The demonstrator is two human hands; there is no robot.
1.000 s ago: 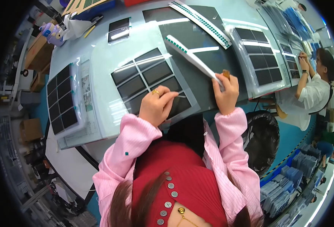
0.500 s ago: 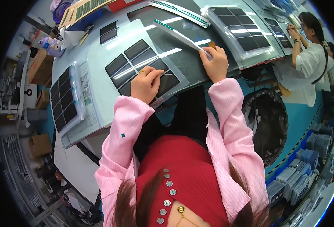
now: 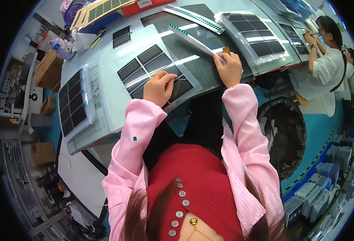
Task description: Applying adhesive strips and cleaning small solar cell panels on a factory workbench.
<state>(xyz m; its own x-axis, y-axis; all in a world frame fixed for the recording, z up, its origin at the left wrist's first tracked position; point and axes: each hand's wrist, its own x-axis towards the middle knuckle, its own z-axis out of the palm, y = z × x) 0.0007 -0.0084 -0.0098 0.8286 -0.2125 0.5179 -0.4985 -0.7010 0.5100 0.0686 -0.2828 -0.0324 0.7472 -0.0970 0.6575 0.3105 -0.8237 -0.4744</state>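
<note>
My left hand (image 3: 159,88) is over a sheet of dark rectangular panels (image 3: 153,60) on clear film, near its front edge. Its thumb and forefinger are pinched together; anything between them is too small to make out. In my right hand (image 3: 229,70) is a white strip (image 3: 197,45), tilted up off the table, with a row of small green stickers at its far end. A small orange-brown piece (image 3: 226,50) shows just above the right fingers. One green sticker (image 3: 135,138) sits on my left sleeve.
Another strip with green stickers (image 3: 195,18) lies farther back. Stacked panel sheets in clear film stand left (image 3: 72,104) and right (image 3: 253,34); a small panel pair (image 3: 122,37) lies back left. A lined bin (image 3: 283,136) is right of me. A co-worker (image 3: 329,56) works at far right.
The view has shifted slightly, so the table and sheets appear a little to the right and lower. Both hands keep nearly the same pose, the left still pinched and the right still holding the strip.
</note>
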